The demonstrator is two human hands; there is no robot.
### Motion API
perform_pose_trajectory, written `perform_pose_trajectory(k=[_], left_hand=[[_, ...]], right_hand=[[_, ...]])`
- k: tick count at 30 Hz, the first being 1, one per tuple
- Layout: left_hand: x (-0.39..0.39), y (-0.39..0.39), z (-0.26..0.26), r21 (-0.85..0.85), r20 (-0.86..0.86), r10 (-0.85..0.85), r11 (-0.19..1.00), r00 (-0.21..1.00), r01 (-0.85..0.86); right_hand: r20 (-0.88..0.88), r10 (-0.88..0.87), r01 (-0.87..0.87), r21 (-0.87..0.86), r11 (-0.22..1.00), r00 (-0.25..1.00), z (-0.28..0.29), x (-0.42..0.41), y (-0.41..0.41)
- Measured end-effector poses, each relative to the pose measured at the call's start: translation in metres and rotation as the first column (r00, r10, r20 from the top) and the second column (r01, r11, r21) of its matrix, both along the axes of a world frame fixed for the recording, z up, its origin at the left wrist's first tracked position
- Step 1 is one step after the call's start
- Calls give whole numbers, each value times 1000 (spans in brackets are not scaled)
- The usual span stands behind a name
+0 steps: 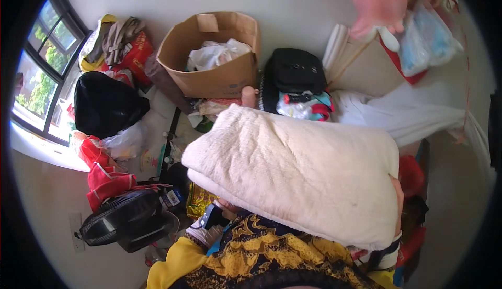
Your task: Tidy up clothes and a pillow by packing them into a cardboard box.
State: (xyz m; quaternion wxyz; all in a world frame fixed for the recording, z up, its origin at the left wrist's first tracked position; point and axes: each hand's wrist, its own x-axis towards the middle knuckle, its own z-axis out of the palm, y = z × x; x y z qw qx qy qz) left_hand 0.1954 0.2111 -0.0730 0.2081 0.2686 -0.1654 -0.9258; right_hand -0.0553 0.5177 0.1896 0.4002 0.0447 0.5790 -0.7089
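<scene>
A thick, folded cream quilt (294, 171) is held up before my chest, spanning the middle of the view. My left hand (228, 206) grips its lower left underside, most of the fingers hidden beneath the cloth. A small black device (213, 216) is fastened at my left wrist. At the quilt's right end, my right hand (397, 198) presses flat along the side, its thumb side showing and the rest out of sight. The quilt lies in several layers, with a crease running across its upper left part.
An open cardboard box (211, 75) with a white plastic bag (217, 55) stands against the wall. Beside it rests a black bag (298, 69). A black electric fan (121, 220) lies left, below a black cloth bundle (108, 104). A pink plush toy (378, 2) is at upper right.
</scene>
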Motion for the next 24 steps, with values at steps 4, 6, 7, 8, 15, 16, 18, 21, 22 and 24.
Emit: perform_pose_trajectory(k=[4, 6, 7, 8, 15, 16, 18, 21, 22, 24], left_hand=[[61, -51, 21, -21, 5, 126, 992, 992, -125], [92, -70, 31, -36, 9, 184, 982, 983, -184], [107, -77, 36, -40, 15, 221, 975, 975, -220], [122, -83, 41, -41, 16, 257, 966, 966, -257], [158, -130, 61, -75, 10, 410, 910, 912, -408], [157, -137, 63, -78, 9, 423, 904, 906, -421], [146, -154, 67, -84, 7, 442, 894, 897, -440], [128, -180, 74, -94, -8, 472, 877, 881, -471], [121, -192, 77, -106, -9, 477, 873, 879, -476], [106, -211, 82, -107, -16, 490, 866, 871, -489]], right_hand=[[-344, 100, -85, 57, 995, 934, 0, 9, -74], [-231, 129, -156, -101, 983, 964, 3, 12, -111], [-117, 108, -125, -147, 981, 987, 7, 15, -128], [-125, 152, -175, -204, 963, 980, 13, 18, -143], [-136, 285, -313, -280, 908, 949, 32, -6, -249], [-167, 313, -350, -303, 886, 935, 29, -13, -266], [-189, 363, -408, -362, 838, 913, 21, -28, -299], [-257, 423, -495, -425, 758, 869, 12, -50, -343], [-318, 420, -525, -436, 731, 850, 9, -55, -360], [-305, 403, -500, -401, 768, 863, 0, -63, -388]])
